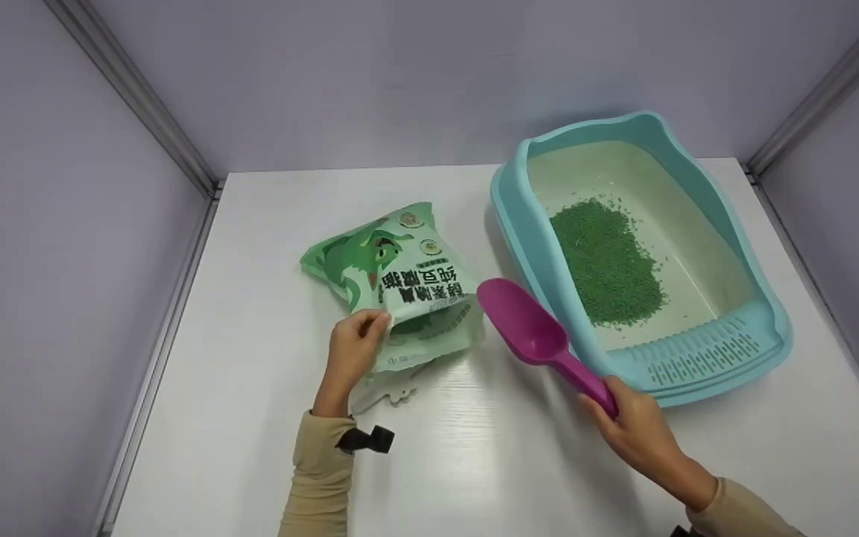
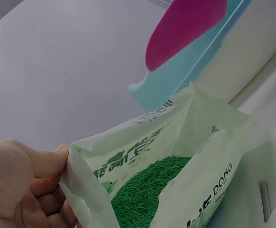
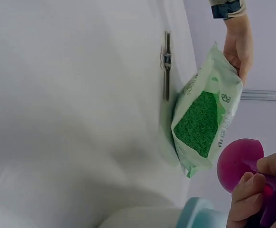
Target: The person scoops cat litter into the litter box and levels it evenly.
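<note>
Left hand (image 1: 353,350) pinching open bag (image 1: 400,287) mouth; right hand (image 1: 634,429) gripping magenta scoop (image 1: 530,328), bowl toward bag, beside litter tray (image 1: 698,365). Open desk (image 1: 474,462) nearer.

Both forearms reach forward over the table (image 1: 250,224) in tan sleeves. The left hand (image 1: 353,349) is out over the table's middle, wrist bent a little, fingers and thumb curled to pinch the bag's (image 1: 400,287) open lip, holding the mouth apart. A dark strap sits on that wrist. The right hand (image 1: 634,429) is nearer the table's front edge, to the right, well apart from the left, fingers wrapped round the scoop's (image 1: 530,332) handle, forearm angled in from the lower right.
</note>
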The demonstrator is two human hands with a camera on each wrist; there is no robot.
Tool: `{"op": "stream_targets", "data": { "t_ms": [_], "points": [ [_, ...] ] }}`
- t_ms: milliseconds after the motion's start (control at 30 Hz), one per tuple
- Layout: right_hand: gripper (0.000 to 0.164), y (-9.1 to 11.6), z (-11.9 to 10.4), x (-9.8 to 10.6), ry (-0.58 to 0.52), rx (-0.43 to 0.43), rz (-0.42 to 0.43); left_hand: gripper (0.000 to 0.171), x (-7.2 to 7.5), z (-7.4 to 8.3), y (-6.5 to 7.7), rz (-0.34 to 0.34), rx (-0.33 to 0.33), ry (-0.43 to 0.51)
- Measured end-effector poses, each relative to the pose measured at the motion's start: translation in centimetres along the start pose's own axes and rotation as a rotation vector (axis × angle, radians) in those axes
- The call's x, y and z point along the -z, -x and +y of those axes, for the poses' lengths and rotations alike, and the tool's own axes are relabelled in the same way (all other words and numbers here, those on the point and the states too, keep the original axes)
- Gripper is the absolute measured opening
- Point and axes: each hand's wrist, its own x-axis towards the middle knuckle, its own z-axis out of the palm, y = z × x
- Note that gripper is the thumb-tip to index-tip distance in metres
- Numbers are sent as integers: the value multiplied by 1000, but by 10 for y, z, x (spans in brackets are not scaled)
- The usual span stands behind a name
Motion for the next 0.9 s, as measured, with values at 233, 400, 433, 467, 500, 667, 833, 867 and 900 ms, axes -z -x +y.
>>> {"op": "stream_targets", "data": {
  "t_ms": [233,400,433,467,500,667,833,867,900],
  "points": [
    [19,10,18,-22,-13,84,-33,21,0,0,1,-6,-7,0],
    [23,13,34,-34,-13,223,-46,22,0,-1,1,-5,-9,6],
    [24,13,37,-36,-8,251,-46,22,1,-1,1,-5,-10,6],
    [25,14,40,-38,-1,274,-48,22,1,-1,1,-5,-11,6],
    [25,14,44,-40,4,293,-51,22,1,-1,1,-5,-10,6],
    [25,16,56,-48,3,327,-93,21,1,-1,0,-4,-6,5],
    [26,17,63,-53,-11,335,-99,21,0,-2,0,-2,0,9],
    [26,17,64,-53,-10,340,-95,21,0,-2,0,-1,0,11],
    [28,17,65,-53,-7,351,-89,21,0,-2,0,-1,-4,13]
  ]
}}
